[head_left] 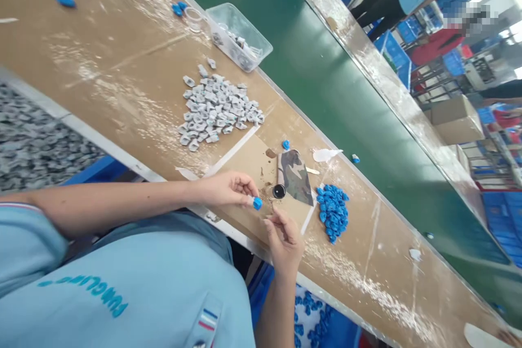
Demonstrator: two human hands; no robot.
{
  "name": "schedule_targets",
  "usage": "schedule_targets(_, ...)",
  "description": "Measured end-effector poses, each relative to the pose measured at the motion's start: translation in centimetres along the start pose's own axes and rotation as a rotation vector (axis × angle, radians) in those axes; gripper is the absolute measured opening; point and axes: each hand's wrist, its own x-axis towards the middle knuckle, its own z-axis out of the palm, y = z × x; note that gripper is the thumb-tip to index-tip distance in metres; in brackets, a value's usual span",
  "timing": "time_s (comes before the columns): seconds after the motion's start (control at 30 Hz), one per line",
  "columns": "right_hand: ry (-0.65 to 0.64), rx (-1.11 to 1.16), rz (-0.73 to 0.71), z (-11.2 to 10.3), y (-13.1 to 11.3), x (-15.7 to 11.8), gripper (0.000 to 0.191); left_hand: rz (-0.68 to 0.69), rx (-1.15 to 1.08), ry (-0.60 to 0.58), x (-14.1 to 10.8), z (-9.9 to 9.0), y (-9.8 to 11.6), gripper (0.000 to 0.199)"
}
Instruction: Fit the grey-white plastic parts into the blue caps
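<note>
My left hand (232,187) pinches a small blue piece (257,203) with a whitish end between thumb and fingertips. Close by on the right, my right hand (285,236) has its thumb and fingers pressed together; whatever they hold is too small to make out. Just beyond the hands stands a small round pot of dark liquid (279,191), against a folded camouflage cloth (296,174). A pile of grey-white pieces (220,109) lies on the bench to the upper left, and a pile of blue pieces (333,212) to the right.
A clear plastic tub (240,38) with small parts sits at the bench's far edge. Beyond runs a green conveyor belt (318,65). Below the near edge are a bin of grey pieces (36,136) and a blue bin (338,326). People stand in the background.
</note>
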Motion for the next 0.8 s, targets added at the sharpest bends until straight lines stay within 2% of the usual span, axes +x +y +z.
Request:
schedule_targets(0.1,0.323,-0.152,0.128,-3.7,2.8,0.0,0.032,0.106,0.228,0.145,2.2,-1.6,3.3,0.021)
schedule_targets(0.13,0.431,-0.218,0.188,-5.0,3.9,0.0,0.036,0.149,0.314,0.2,3.6,-2.3,4.6,0.021)
schedule_targets(0.2,0.568,-0.341,0.298,-7.2,5.7,0.0,0.041,0.238,0.461,0.323,7.3,-3.4,6.8,0.02)
schedule_targets(0.3,0.601,-0.438,0.376,-8.9,7.1,0.4,0.044,0.306,0.661,0.5,13.8,-4.3,9.5,0.021)
schedule_targets(0.37,0.583,-0.479,0.396,-9.1,7.2,0.8,0.042,0.306,0.697,0.554,17.6,-4.5,10.7,0.024)
schedule_targets(0.5,0.537,-0.559,0.481,-9.0,6.9,1.0,0.032,0.273,0.779,0.663,22.7,-4.6,11.9,0.02)
schedule_targets(0.6,0.536,-0.409,0.476,-8.9,7.7,0.9,0.03,0.268,0.832,0.679,24.2,-4.9,12.0,0.023)
schedule_targets(0.67,0.554,-0.257,0.464,-8.7,8.6,0.9,0.03,0.287,0.863,0.66,24.0,-5.1,12.0,0.03)
schedule_targets(0.73,0.611,-0.152,0.431,-8.4,9.4,0.8,0.03,0.31,0.892,0.632,22.6,-5.5,12.1,0.038)
schedule_targets(0.8,0.693,-0.1,0.37,-8.3,10.3,0.7,0.027,0.329,0.916,0.6,19.8,-6.3,12.2,0.04)
